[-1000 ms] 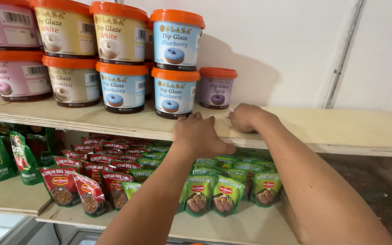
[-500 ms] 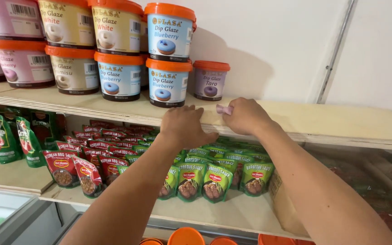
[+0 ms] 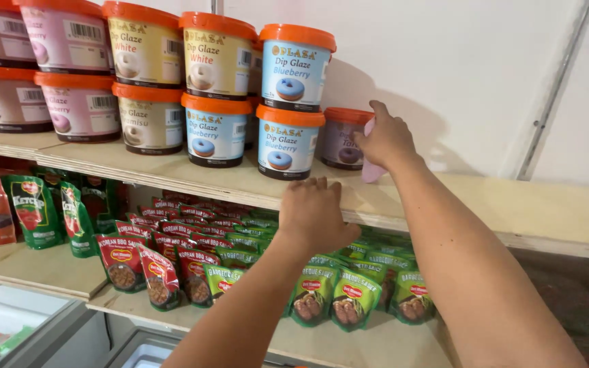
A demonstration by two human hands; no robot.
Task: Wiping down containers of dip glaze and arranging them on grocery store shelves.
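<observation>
Right hand [image 3: 386, 140] had risen off wooden shelf [image 3: 512, 204] since half second earlier, now up beside small purple tub [image 3: 342, 140] behind stacked blue-labelled tubs [image 3: 288, 140]. Fingers curled loosely around pale pink cloth [image 3: 373, 170], which hung below palm, touching shelf top. Left hand [image 3: 315, 215] shifted slightly right, resting flat on shelf front edge, fingers spread, gripping nothing. Judged: cloth had left bare board and reached tub side. Green sauce pouches [image 3: 335, 300] lay on lower shelf beneath.
</observation>
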